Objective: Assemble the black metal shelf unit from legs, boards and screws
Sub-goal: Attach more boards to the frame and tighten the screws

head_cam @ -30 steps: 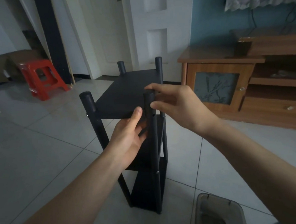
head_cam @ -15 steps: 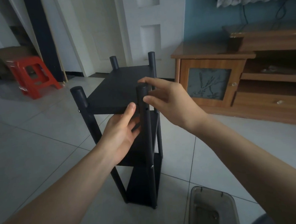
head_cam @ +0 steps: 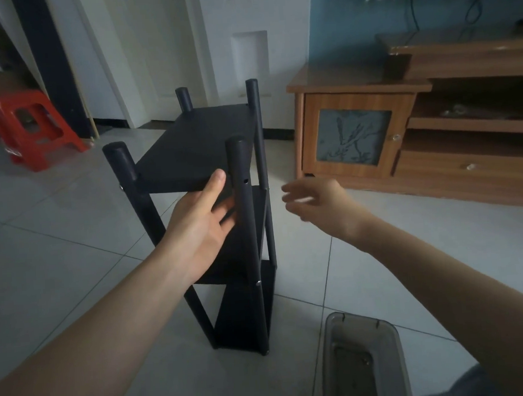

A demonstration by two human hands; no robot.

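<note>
The black shelf unit (head_cam: 202, 146) stands upright on the tiled floor, three boards between four round legs. An open screw hole shows high on the near right leg (head_cam: 243, 199). My left hand (head_cam: 200, 220) holds the near edge of the top board, thumb on the front edge and fingers underneath. My right hand (head_cam: 318, 203) hovers to the right of that leg, blurred, fingers loose, touching nothing.
A grey plastic tray (head_cam: 360, 360) with small parts sits on the floor at the lower right. A wooden cabinet (head_cam: 357, 137) stands right behind the shelf. A red plastic stool (head_cam: 32, 126) is at the far left, white doors behind.
My right hand has let go of the near right leg's top and drawn back to the right. My left hand stays on the top board. The camera moved slightly.
</note>
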